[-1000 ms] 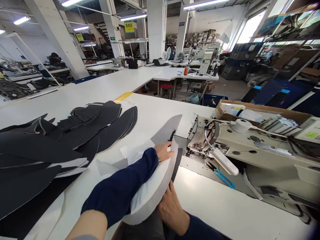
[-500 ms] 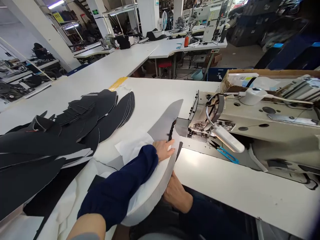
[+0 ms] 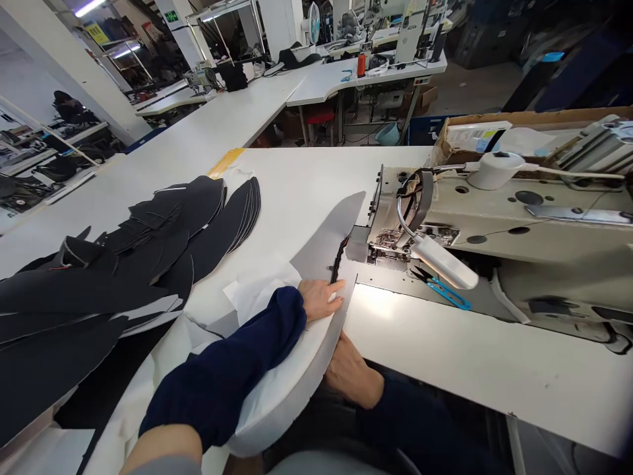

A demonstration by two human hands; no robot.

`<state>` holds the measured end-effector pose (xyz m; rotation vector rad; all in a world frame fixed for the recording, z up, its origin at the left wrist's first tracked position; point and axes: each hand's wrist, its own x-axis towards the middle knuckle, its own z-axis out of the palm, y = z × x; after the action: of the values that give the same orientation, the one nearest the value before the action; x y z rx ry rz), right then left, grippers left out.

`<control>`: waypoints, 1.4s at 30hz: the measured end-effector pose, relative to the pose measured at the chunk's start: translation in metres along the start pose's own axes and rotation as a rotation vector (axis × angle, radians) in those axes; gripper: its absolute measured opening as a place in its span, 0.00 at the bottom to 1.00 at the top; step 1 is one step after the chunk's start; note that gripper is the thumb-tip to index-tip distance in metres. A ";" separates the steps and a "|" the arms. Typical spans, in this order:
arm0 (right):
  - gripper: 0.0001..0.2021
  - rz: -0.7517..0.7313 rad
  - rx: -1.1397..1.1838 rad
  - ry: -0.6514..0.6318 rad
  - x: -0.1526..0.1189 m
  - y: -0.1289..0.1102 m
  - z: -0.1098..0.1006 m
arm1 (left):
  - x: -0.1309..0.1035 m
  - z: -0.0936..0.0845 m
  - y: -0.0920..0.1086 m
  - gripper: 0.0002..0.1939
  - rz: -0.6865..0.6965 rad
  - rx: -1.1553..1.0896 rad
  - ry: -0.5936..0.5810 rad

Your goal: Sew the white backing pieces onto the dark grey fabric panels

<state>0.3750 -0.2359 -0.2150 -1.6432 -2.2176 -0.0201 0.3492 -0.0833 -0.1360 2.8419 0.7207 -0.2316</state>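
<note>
A large grey-and-white fabric piece [image 3: 291, 402] hangs over the table's front edge, with a pointed grey flap [image 3: 329, 227] lying flat on the tabletop. A dark narrow strip [image 3: 338, 260] runs along an edge in its middle. My left hand [image 3: 319, 300] lies on the fabric just below this strip, fingers stretched out and pressing down. Lower down, at the fabric's right edge, my right hand [image 3: 352, 373] grips it; its fingertips are hidden behind the cloth. The sewing machine [image 3: 395, 241] stands right of the flap, its needle area close to the fabric.
Blue-handled thread snips [image 3: 448, 293] lie by the machine, under a white lamp [image 3: 445, 260]. Dark cut panels [image 3: 198, 231] are piled on the left of the white table [image 3: 281, 171]. A cardboard box [image 3: 440, 148] of supplies sits behind the machine.
The view has shifted slightly. The fabric's right edge has turned, so the dark strip that showed beneath it beside my left hand is out of sight. Both hands keep nearly the same places.
</note>
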 end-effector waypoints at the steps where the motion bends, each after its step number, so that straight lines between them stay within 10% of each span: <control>1: 0.10 0.005 0.004 -0.008 0.000 0.000 -0.001 | 0.001 0.000 -0.001 0.24 0.011 0.003 -0.005; 42: 0.11 0.009 0.029 -0.046 -0.010 0.069 -0.046 | 0.062 -0.009 0.037 0.23 -0.011 0.000 0.018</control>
<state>0.4547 -0.2344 -0.1898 -1.6538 -2.2331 0.0527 0.4221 -0.0849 -0.1340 2.8440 0.7407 -0.2083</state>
